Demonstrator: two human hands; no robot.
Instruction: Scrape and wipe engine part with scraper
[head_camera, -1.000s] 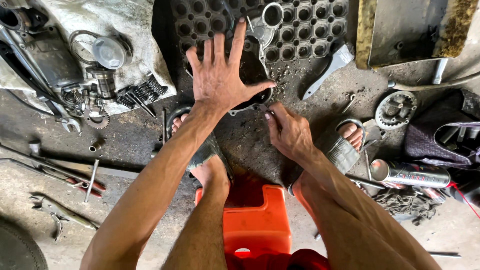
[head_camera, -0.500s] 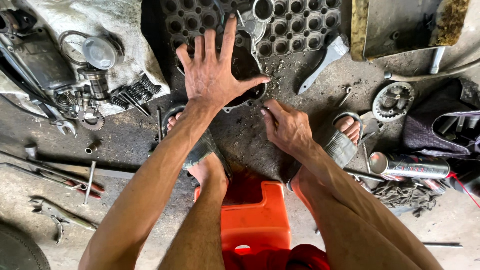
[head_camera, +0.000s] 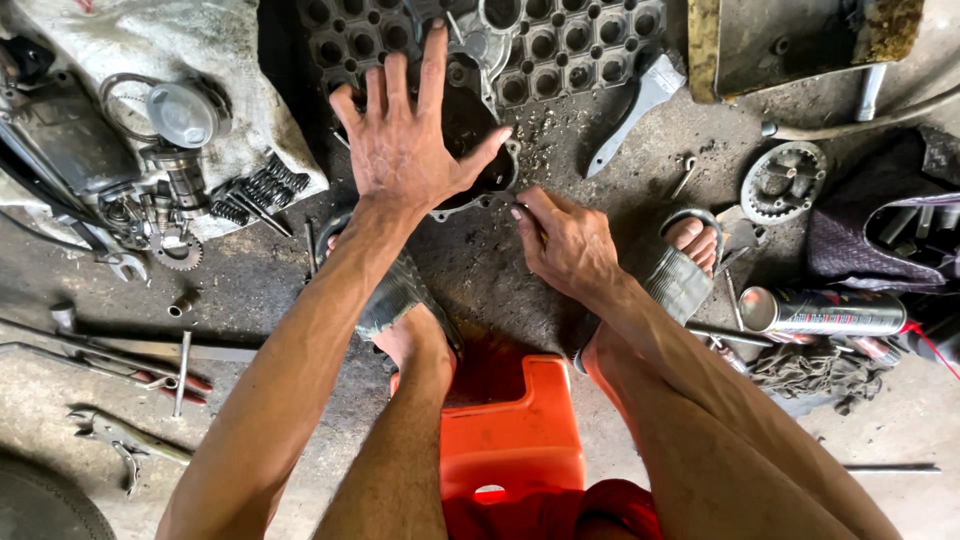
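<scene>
Left hand (head_camera: 405, 150) flat, fingers spread, pressing the dark engine cover (head_camera: 470, 130) at top centre; right hand (head_camera: 565, 240) pinches its lower rim.

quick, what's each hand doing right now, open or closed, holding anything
Left hand: open, fingers spread, pressed flat on the dark engine cover.
Right hand: fingers pinched at the cover's lower edge; what it grips cannot be told.

Soft, even daylight, faint shadows, sharp focus, slight wide-angle bending at edges.
</scene>
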